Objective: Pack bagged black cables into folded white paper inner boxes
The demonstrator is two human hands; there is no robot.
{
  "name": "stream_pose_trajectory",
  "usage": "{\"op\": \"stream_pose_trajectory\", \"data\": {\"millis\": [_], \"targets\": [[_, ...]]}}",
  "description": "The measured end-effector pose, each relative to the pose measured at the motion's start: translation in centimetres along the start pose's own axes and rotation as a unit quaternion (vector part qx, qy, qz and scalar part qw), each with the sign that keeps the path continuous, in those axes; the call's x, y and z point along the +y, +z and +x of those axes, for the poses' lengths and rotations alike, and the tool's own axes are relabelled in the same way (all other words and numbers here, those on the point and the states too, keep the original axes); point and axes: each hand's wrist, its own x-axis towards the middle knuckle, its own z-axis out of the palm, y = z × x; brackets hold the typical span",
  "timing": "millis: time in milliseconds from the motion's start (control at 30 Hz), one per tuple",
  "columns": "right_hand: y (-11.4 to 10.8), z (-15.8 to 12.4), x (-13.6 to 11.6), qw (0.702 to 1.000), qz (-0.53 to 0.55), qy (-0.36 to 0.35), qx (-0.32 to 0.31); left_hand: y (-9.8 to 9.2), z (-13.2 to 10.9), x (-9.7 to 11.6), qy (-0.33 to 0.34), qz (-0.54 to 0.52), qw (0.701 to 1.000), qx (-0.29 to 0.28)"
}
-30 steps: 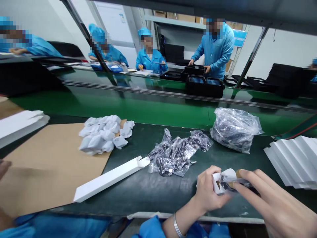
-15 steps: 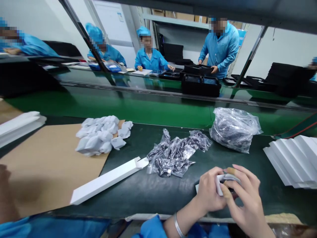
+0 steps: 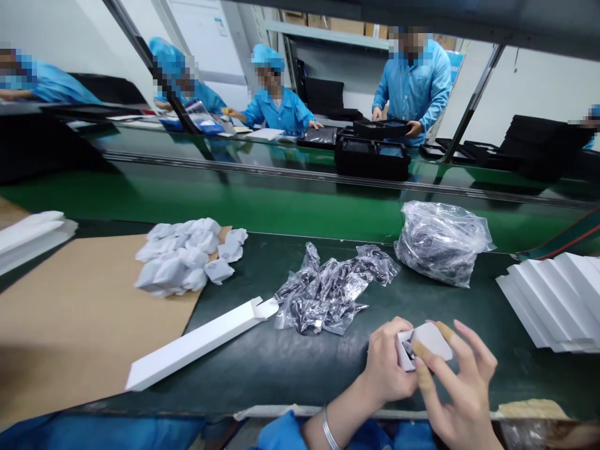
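dark green bench [image 3: 290, 369] up front, long white carton [image 3: 197, 342] lying at left, heap of bagged black parts [image 3: 328, 290] in the middle, left hand [image 3: 389, 362] and right hand [image 3: 452, 390] both clamped round a small white box [image 3: 426, 340] just above the bench's near edge, fingers curled on it

The little box [image 3: 424, 342] is smooth white card, the bags [image 3: 328, 290] are shiny crinkly clear plastic, the big sheet [image 3: 79, 325] is dull brown cardboard, and the tabletop [image 3: 290, 362] is dark and matt.

bright even light; edges warped, blurred
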Motion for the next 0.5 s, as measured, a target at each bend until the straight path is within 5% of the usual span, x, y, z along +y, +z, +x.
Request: {"op": "stream_pose_trajectory", "data": {"millis": [67, 167, 233, 333, 500], "targets": [[-0.2, -0.5, 0.4, 0.998, 0.062, 0.006, -0.022, -0.2, 0.0, 0.1, 0.008, -0.007, 1.0, 0.005], [-0.7, -0.7, 0.8, 0.974, 0.18, 0.138, -0.002, -0.3, 0.0, 0.5, 0.013, 0.017, 1.0, 0.012], [-0.9, -0.4, 0.7, 0.954, 0.217, 0.201, -0.048, -0.3, 0.0, 0.8, -0.006, 0.043, 0.999, 0.018], [-1.1, 0.5, 0.0, 0.951, 0.232, 0.174, -0.108, -0.2, -0.2, 1.0, -0.024, 0.054, 0.998, 0.022], [-1.2, 0.8, -1.5, 0.97, 0.19, 0.129, -0.08, 0.1, -0.5, 0.7, -0.065, 0.024, 0.998, 0.004]]}}
